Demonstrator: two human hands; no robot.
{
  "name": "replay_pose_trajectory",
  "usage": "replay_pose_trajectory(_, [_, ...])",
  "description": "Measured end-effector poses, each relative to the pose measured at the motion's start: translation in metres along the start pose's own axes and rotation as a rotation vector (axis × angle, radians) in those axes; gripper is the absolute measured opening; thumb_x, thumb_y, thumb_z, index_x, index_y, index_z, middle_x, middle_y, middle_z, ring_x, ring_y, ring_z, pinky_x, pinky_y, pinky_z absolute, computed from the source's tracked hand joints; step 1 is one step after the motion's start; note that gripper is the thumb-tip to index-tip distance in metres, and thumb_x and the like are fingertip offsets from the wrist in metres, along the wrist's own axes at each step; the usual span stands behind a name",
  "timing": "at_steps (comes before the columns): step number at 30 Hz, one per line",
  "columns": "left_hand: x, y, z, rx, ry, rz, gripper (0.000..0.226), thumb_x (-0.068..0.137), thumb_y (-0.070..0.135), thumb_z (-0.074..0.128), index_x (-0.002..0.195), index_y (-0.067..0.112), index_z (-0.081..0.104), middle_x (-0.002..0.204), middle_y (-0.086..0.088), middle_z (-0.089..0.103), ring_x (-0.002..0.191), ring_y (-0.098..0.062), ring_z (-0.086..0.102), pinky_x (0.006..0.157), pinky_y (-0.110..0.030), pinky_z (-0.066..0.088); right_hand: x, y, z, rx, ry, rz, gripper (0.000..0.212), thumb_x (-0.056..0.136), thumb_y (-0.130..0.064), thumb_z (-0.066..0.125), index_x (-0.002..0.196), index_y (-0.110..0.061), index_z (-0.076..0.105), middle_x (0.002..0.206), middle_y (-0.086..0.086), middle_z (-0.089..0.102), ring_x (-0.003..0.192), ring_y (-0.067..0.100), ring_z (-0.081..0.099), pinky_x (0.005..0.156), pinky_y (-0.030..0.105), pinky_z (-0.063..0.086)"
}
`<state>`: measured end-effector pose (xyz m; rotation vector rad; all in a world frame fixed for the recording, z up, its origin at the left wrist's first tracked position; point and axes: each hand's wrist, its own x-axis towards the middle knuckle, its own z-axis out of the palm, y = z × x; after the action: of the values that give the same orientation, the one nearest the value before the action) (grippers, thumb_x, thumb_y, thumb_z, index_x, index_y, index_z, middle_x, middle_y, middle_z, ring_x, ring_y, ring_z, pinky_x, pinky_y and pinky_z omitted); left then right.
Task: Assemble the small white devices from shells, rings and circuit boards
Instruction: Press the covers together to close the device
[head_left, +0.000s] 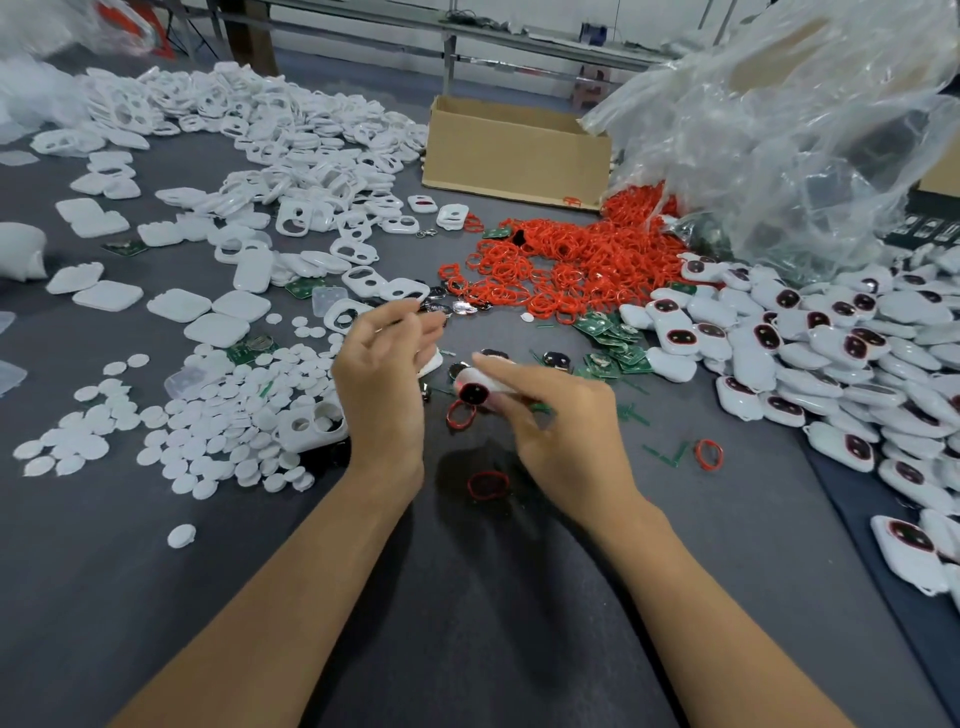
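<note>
- R hand (561, 421) is centre frame, up off the surface (467, 597). Its fingers (506, 371) are curled round a white device (482, 387) and grip it firmly.
- The device pokes out to the left past the fingertips. Its dark, red-rimmed opening faces the cam, and the rest of the body is hidden inside the grip.
- L hand (384, 384) is just beside it on the left, apart from the device. The fingers are curled in, with thumb and index tips close together up top. That part is blurred, so can't tell if anything is pinched.
- A small white piece (432, 364) peeks out by the L palm, between the two hands.
- A loose red ring (460, 414) lies on the surface right below the device. A second ring (488, 484) lies nearer the cam, between the wrists, and a third ring (708, 453) is off to the right.
- Behind the hands is the big ring pile (571, 260), which runs up under a clear plastic bag (779, 130).
- Green circuit boards (613, 348) are heaped between that pile and the R hand.
- On the right is a heap of finished devices (831, 353), white w/ dark red-rimmed windows.
- On the left, round white discs (208, 415) are scattered about. Beyond them, white shells (285, 130) w/ cut-outs are piled toward the back.
- A cardboard box (514, 150) sits back centre, beside the bag.
</note>
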<state>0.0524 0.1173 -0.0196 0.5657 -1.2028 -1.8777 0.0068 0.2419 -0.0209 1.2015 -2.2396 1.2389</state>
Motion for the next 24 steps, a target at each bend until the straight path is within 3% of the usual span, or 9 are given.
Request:
replay_pose_trajectory(4, [0.002, 0.003, -0.004, -0.022, 0.130, 0.047, 0.015, 0.097, 0.013, 0.052, 0.092, 0.011, 0.066, 0.092, -0.014, 0.073, 0.089, -0.020, 0.072, 0.077, -0.026, 0.057, 0.002, -0.007, -0.002, -0.039, 0.366, -0.203, 0.034, 0.083, -0.001, 0.070, 0.114, -0.011, 0.067, 0.084, -0.017, 0.062, 0.071, 0.021, 0.057, 0.067, 0.027, 0.047])
replay_pose_trajectory(5, [0.001, 0.003, -0.003, -0.017, 0.133, 0.057, 0.016, 0.098, 0.014, 0.052, 0.090, 0.012, 0.066, 0.091, -0.015, 0.073, 0.089, -0.021, 0.072, 0.075, -0.026, 0.056, 0.003, -0.007, -0.003, -0.050, 0.373, -0.206, 0.033, 0.082, -0.002, 0.070, 0.113, -0.013, 0.068, 0.080, -0.020, 0.056, 0.069, 0.021, 0.053, 0.065, 0.028, 0.045])
replay_pose_trajectory(8, [0.001, 0.003, -0.001, 0.014, 0.145, 0.063, 0.022, 0.100, 0.018, 0.049, 0.085, 0.015, 0.065, 0.086, -0.010, 0.073, 0.087, -0.020, 0.072, 0.072, -0.025, 0.055, -0.004, -0.003, 0.004, -0.189, -0.008, -0.103, 0.026, 0.081, -0.006, 0.065, 0.099, -0.022, 0.076, 0.069, 0.001, 0.051, 0.073, 0.023, 0.049, 0.067, 0.031, 0.032])
replay_pose_trajectory(10, [0.000, 0.004, -0.002, 0.018, 0.143, 0.058, 0.023, 0.100, 0.020, 0.048, 0.084, 0.015, 0.065, 0.083, -0.008, 0.073, 0.086, -0.019, 0.071, 0.073, -0.025, 0.056, -0.009, 0.001, 0.007, -0.222, -0.131, -0.028, 0.030, 0.082, -0.009, 0.062, 0.102, -0.027, 0.075, 0.070, 0.001, 0.046, 0.077, 0.020, 0.044, 0.068, 0.031, 0.025])
replay_pose_trajectory(13, [0.000, 0.004, -0.001, 0.037, 0.140, 0.042, 0.024, 0.100, 0.020, 0.049, 0.083, 0.015, 0.065, 0.081, -0.007, 0.073, 0.083, -0.019, 0.070, 0.074, -0.029, 0.057, -0.004, -0.006, 0.004, -0.094, 0.073, -0.035, 0.030, 0.083, -0.007, 0.067, 0.108, -0.022, 0.072, 0.073, -0.016, 0.043, 0.075, 0.019, 0.043, 0.068, 0.032, 0.034])
replay_pose_trajectory(15, [0.000, 0.003, 0.000, 0.037, 0.128, 0.024, 0.024, 0.100, 0.019, 0.049, 0.083, 0.015, 0.065, 0.080, -0.006, 0.073, 0.080, -0.018, 0.069, 0.073, -0.029, 0.057, -0.002, -0.005, 0.002, -0.088, 0.186, -0.100, 0.029, 0.085, -0.007, 0.066, 0.109, -0.022, 0.072, 0.071, -0.016, 0.049, 0.071, 0.020, 0.046, 0.067, 0.030, 0.039])
replay_pose_trajectory(19, [0.000, 0.002, 0.000, 0.056, 0.102, 0.014, 0.025, 0.100, 0.020, 0.048, 0.083, 0.014, 0.064, 0.080, -0.007, 0.072, 0.079, -0.018, 0.068, 0.070, -0.026, 0.056, -0.007, -0.002, 0.006, -0.142, -0.223, 0.075, 0.025, 0.086, -0.014, 0.066, 0.103, -0.031, 0.074, 0.074, 0.005, 0.059, 0.080, 0.024, 0.052, 0.068, 0.030, 0.041])
replay_pose_trajectory(22, [0.000, 0.001, 0.000, 0.070, 0.061, -0.007, 0.022, 0.098, 0.015, 0.050, 0.083, 0.014, 0.066, 0.077, -0.004, 0.072, 0.077, -0.015, 0.067, 0.071, -0.026, 0.055, -0.006, -0.002, 0.006, -0.072, -0.078, 0.133, 0.024, 0.087, -0.011, 0.064, 0.104, -0.025, 0.072, 0.083, 0.002, 0.068, 0.080, 0.021, 0.057, 0.070, 0.030, 0.042])
replay_pose_trajectory(24, [-0.001, -0.001, 0.000, 0.095, -0.018, -0.015, 0.021, 0.095, 0.009, 0.052, 0.082, 0.014, 0.068, 0.075, -0.002, 0.073, 0.078, -0.016, 0.068, 0.070, -0.026, 0.055, 0.001, -0.002, 0.003, 0.207, 0.077, 0.262, 0.018, 0.089, -0.006, 0.062, 0.101, -0.017, 0.070, 0.081, -0.004, 0.071, 0.070, 0.010, 0.062, 0.065, 0.022, 0.045])
